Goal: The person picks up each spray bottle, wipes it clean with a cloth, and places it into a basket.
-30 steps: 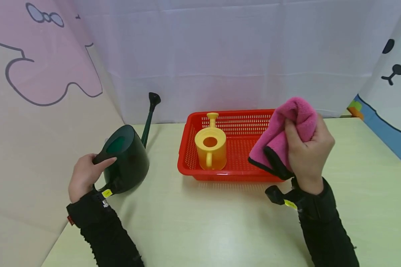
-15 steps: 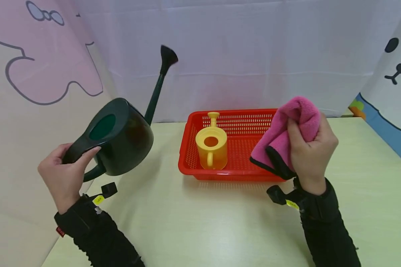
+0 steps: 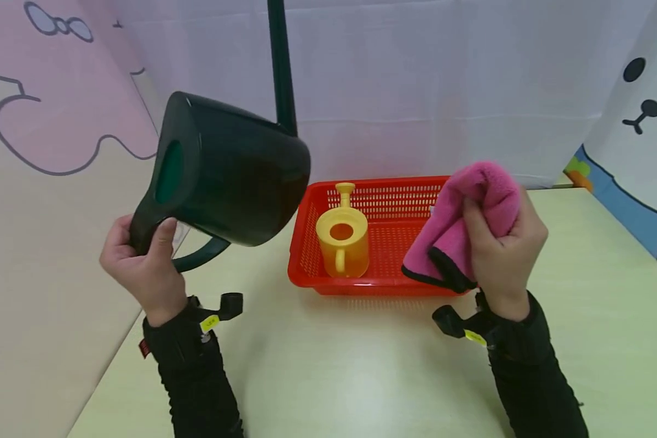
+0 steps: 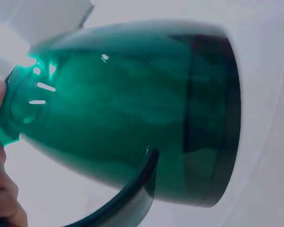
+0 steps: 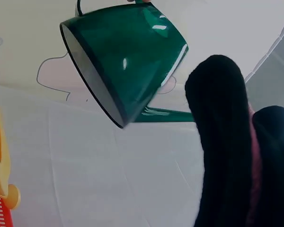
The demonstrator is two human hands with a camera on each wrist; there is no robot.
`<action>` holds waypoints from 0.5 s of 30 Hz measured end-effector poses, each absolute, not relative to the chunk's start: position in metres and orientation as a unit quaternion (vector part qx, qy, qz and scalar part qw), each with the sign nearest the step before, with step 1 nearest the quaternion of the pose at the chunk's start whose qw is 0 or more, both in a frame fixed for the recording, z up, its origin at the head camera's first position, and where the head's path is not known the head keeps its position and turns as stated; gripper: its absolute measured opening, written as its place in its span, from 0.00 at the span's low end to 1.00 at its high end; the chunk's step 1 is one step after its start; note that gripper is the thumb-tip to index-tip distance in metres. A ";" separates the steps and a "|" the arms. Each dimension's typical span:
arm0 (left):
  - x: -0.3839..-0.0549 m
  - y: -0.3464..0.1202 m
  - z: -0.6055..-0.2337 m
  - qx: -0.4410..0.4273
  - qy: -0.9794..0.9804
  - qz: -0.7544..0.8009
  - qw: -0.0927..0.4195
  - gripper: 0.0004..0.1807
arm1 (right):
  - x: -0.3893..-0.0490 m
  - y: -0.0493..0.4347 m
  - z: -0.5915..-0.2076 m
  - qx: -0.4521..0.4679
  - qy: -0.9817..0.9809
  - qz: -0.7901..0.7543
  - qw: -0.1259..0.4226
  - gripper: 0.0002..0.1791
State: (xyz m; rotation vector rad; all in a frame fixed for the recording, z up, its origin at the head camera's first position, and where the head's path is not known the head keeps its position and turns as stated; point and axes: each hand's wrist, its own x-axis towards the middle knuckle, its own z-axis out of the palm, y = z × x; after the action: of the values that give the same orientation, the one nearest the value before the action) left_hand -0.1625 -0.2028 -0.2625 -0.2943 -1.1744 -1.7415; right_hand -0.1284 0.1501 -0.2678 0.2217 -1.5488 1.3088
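Pale yellow-green, the table (image 3: 334, 371) runs from the near edge of the head view back to a hanging sheet. Nearest are a person's two dark sleeves (image 3: 199, 389), with a small black camera (image 3: 231, 306) on the left wrist and another (image 3: 448, 320) on the right, each beside a yellow label.

Beyond the sleeves, the left hand (image 3: 145, 261) grips the handle of a dark green watering can (image 3: 246, 170), its thumb laid on the near side and its fingers curled round the other. The can is raised above the table and tilted so that its opening faces left, towards the hand, while its long spout points up and out of the head view. A lower loop of the handle curves beneath the body.

The right hand (image 3: 509, 249) pinches a folded pink cloth (image 3: 451, 222) with black edging, thumb pressed into the folds; most of its fingers are hidden, so I cannot tell how they lie. The cloth hangs in front of the right end of a red plastic basket (image 3: 383, 286); whether they touch I cannot tell.

Inside the basket, at its left end, a small yellow watering can (image 3: 354, 258) stands upright, spout towards the back.

Farthest off, the whitish sheet (image 3: 443, 73) hangs behind the table, between a pink cartoon figure (image 3: 71, 115) on the left and a white cartoon face with blue below it (image 3: 629, 201) on the right.
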 end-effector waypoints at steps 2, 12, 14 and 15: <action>-0.162 -0.186 -0.259 -0.150 -0.462 -0.753 0.445 0.13 | -0.127 0.145 -0.266 0.117 -0.627 0.553 0.536 0.12; -0.145 -0.138 -0.245 -0.090 -0.587 -0.788 0.160 0.06 | -0.118 0.125 -0.259 0.167 -0.463 0.608 0.623 0.11; -0.144 -0.132 -0.245 -0.084 -0.628 -0.765 0.116 0.05 | -0.118 0.125 -0.258 0.173 -0.454 0.603 0.633 0.13; -0.144 -0.130 -0.245 -0.085 -0.643 -0.755 0.099 0.04 | -0.118 0.125 -0.257 0.179 -0.451 0.601 0.635 0.14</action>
State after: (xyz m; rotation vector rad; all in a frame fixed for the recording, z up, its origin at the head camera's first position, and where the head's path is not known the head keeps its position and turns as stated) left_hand -0.1445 -0.1297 -0.2452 -0.2518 -1.9007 -2.2335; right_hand -0.1181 0.1255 -0.2573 0.4102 -1.0304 1.3738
